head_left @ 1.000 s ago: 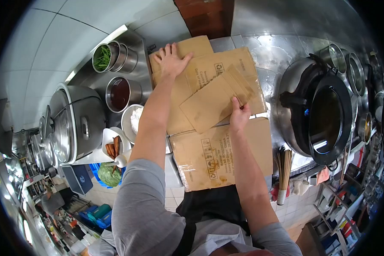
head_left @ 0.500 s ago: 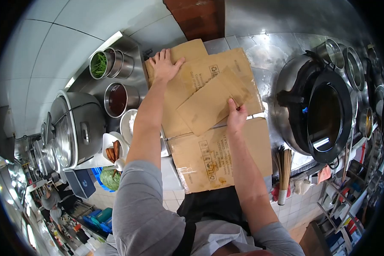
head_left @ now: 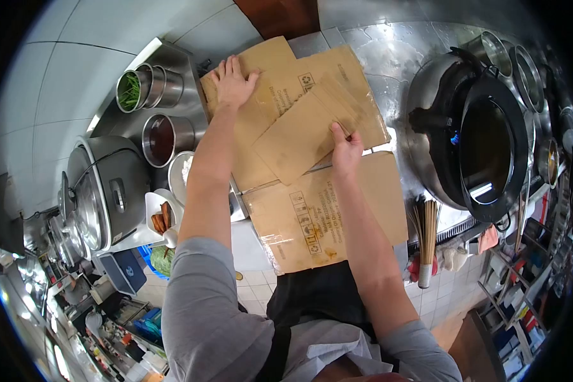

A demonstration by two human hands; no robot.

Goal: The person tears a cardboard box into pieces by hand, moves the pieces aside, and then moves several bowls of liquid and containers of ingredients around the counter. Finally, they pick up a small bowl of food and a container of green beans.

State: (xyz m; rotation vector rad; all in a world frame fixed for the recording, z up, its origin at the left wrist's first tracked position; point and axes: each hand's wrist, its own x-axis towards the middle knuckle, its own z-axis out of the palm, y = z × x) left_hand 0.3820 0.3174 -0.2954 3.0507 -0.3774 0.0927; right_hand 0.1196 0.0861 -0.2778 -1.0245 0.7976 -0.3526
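Flattened brown cardboard (head_left: 325, 219) with dark printed symbols covers the counter in front of me. My left hand (head_left: 234, 84) lies flat on its far left part, fingers spread. A smaller plain cardboard piece (head_left: 296, 137) sits at a slant over the middle of the sheets. My right hand (head_left: 346, 149) pinches the near right edge of this piece, thumb on top and the other fingers curled below, partly hidden.
To the right, a black wok (head_left: 487, 165) of dark liquid stands over a blue flame, beside a bamboo brush (head_left: 424, 232). At left are a pot of red-brown liquid (head_left: 162, 140), a can of cut greens (head_left: 128, 91) and a large rice cooker (head_left: 111, 191).
The whole view has shifted slightly, so the counter appears higher and further left. Both hands keep their places on the cardboard.
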